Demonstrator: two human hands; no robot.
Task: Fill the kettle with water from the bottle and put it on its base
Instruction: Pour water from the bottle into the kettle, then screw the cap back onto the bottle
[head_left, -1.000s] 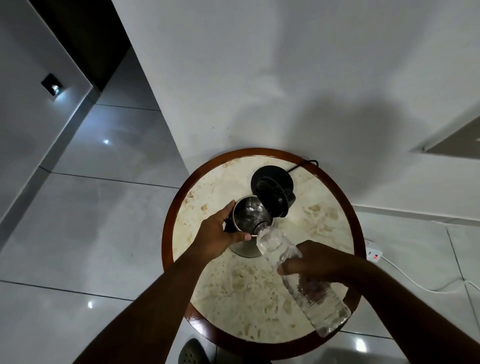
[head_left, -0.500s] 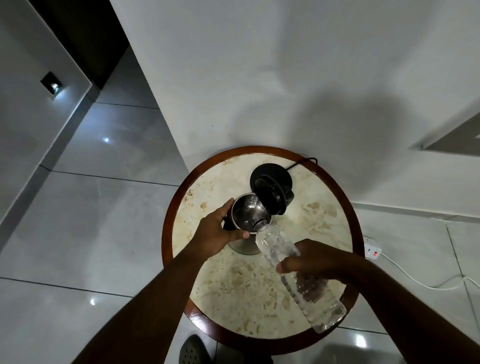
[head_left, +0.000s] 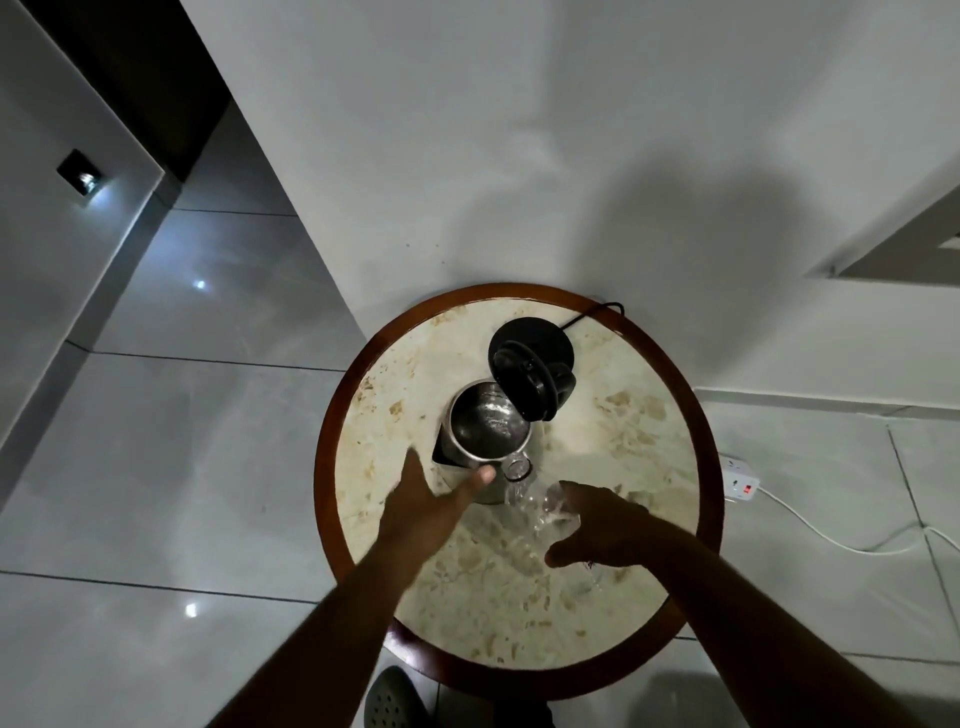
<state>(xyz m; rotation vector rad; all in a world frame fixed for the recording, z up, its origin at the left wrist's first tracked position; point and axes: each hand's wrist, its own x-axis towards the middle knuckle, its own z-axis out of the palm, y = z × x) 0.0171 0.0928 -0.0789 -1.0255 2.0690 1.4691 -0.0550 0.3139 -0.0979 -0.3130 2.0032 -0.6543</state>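
Two hands over the round desk (head_left: 670, 431); pour step looks done or paused, judging by the bottle (head_left: 540, 506) sitting near upright with its open mouth just beside the kettle (head_left: 488, 426) rim rather than over it; no stream visible. Right hand (head_left: 608, 525) wrapped around the bottle's middle, fingers curled on the clear plastic; bottle blurred, water level unreadable. Left hand (head_left: 431, 501) spread wide, thumb and fingers apart, one fingertip touching the kettle's near wall; not gripping anything. Kettle stands on the desk with lid (head_left: 524, 382) flipped up toward the far side; steel interior visible, cannot tell how full it is. Base (head_left: 545, 338) is the black disc behind the lid, partly hidden, cord (head_left: 597, 312) running off the far edge; kettle is off the base, close in front of it.

Next move as I read it: park the bottle on bare desk clear of the kettle; shut the lid; take the handle (seems to be on the lid side, not clear here); lift and centre the kettle over the base before lowering. Risk: open lid blocks the view of the base.
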